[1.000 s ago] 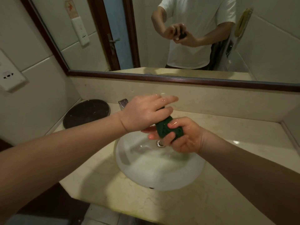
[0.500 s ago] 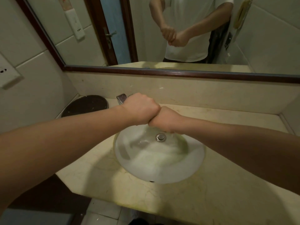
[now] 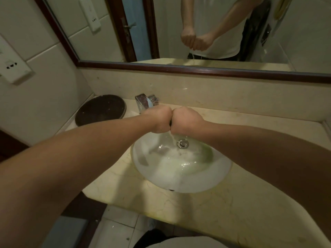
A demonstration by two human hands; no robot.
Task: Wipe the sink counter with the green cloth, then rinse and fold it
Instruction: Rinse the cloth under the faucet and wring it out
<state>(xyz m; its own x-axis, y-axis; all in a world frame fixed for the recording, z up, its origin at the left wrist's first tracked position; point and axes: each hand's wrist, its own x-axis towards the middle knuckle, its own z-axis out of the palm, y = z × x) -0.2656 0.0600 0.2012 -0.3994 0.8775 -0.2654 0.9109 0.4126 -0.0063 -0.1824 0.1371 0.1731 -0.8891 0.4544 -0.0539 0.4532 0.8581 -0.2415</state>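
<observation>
Pale tiled walls (image 3: 53,97) enclose the room. A wood-framed mirror (image 3: 114,33) hangs on the far wall and reflects a blue door (image 3: 133,24). A white socket plate (image 3: 13,68) sits on the left wall. Light floor tiles (image 3: 116,228) lie near.

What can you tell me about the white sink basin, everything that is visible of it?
The sink basin is a round, glossy white bowl, ceramic by its look, set into the beige marbled counter. A chrome drain sits near its back, and a small dark overflow hole shows at the front wall. It is wet: water pools inside with a greenish tint, and a thin stream falls from the two clenched hands held above it. Nothing else touches it.
</observation>
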